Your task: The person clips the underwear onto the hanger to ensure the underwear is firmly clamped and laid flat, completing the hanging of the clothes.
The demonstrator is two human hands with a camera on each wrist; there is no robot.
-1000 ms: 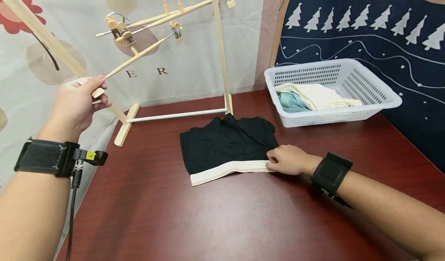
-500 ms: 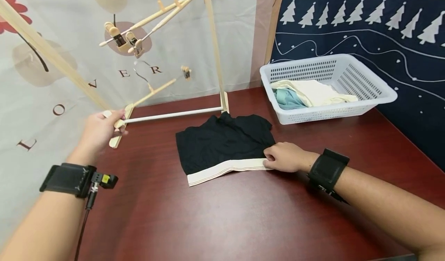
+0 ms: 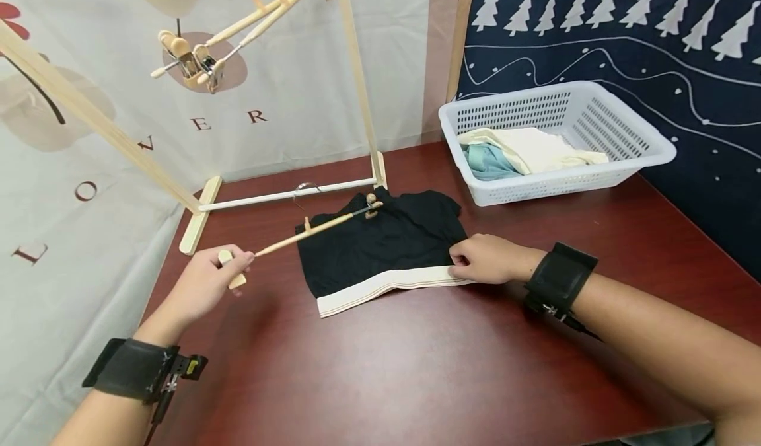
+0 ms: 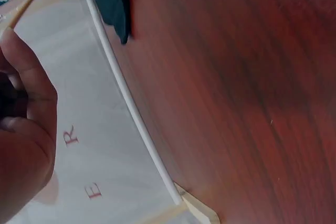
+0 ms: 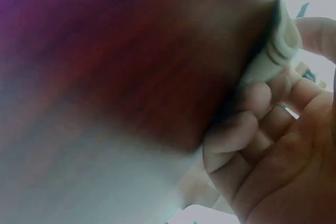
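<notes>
**Wooden clip hanger brought down from the rack to the black shorts**

Wooden clip hanger point(image 3: 309, 226), a thin pale bar with a wire hook and a clip at each end, now lies low over the dark red table point(image 3: 380, 367), its far clip reaching the back edge of the black shorts with the cream waistband point(image 3: 380, 248). A second ago it hung level with the two other clip hangers point(image 3: 196, 63) on the pale wooden drying rack point(image 3: 357, 82); half a second ago it was halfway down, near the rack's foot. The left hand point(image 3: 205, 286) has carried it the whole way and has fingers and thumb curled round the near clip end. In the left wrist view only the bar's tip shows past the fingertips.

The right hand point(image 3: 484, 260) has not moved: its fingers are bent onto the right end of the waistband and pinch it against the table, as the right wrist view shows close up. The shorts lie flat in the same spot, in front of the rack's white cross rod point(image 3: 285, 195).

To my eye, hanger and garment are now together, so the fetching looks finished and the clipping has not begun. The white slotted plastic basket point(image 3: 648, 148) with folded pale cloths point(image 3: 523, 152) stands untouched to the right.
</notes>
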